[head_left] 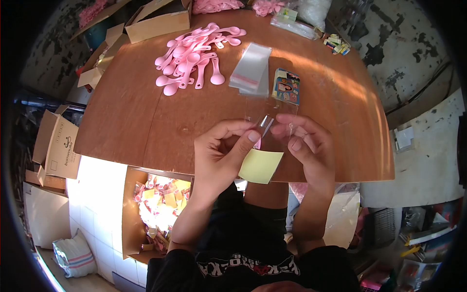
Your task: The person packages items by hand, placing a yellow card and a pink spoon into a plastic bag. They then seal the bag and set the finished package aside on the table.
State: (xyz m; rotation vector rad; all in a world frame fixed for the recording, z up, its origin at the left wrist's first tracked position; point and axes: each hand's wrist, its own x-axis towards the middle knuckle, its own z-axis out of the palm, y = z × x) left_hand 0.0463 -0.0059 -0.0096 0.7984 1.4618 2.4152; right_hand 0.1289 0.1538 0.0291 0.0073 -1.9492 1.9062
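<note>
My left hand [226,151] is closed, with thumb and fingers pinching a clear plastic bag [265,124] above the table's near edge. A yellow card [261,166] hangs below that thumb, and a small bit of pink shows just above the card. At the bag's right side, my right hand [311,146] has its fingers curled about the thin film; the exact contact is hard to see. Beyond the hands lie a stack of flat clear bags [251,68] and a stack of printed cards [286,86]. Pink measuring spoons [189,58] are heaped at the back left.
The brown wooden table [121,112] has a curved far edge. Below its front edge stands a carton [131,209] filled with packed pieces. An open cardboard box [158,22] sits at the back. Small colourful packets [336,44] lie at the back right. A white sack [74,254] rests on the floor.
</note>
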